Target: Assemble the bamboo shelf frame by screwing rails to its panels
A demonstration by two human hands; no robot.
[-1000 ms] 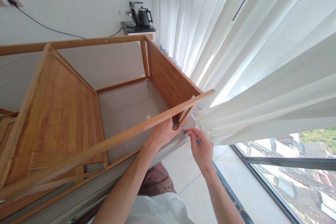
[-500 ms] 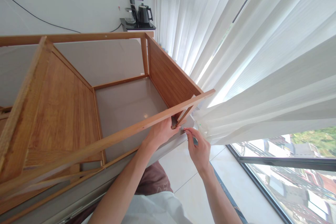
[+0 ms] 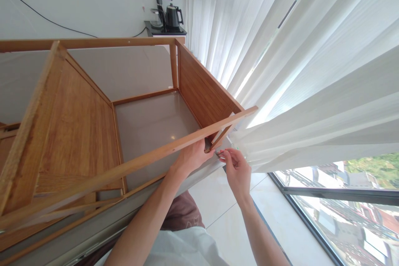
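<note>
A wooden furniture frame (image 3: 149, 158) with upright panels lies across a grey surface in front of me. My left hand (image 3: 193, 154) reaches under its near rail and is closed around the lower end of a short wooden post (image 3: 222, 137) at the right corner. Just right of it, my right hand (image 3: 239, 170) pinches a thin metal hex key (image 3: 217, 154) between thumb and fingers. The key's tip points at the post's end, beside my left fingertips; whether it sits in a bolt is too small to see. Part of my left fingers is hidden behind the wood.
White curtains (image 3: 299, 91) hang close on the right, above a window (image 3: 349, 203) with a dark frame. A black kettle (image 3: 173, 16) stands on a small cabinet by the back wall. A black cable (image 3: 52, 23) runs along that wall. Pale floor tiles (image 3: 215, 199) show below.
My right hand has turned at the wrist and its fingers have shifted around the hex key. My left hand keeps its hold on the post. The view has shifted slightly.
</note>
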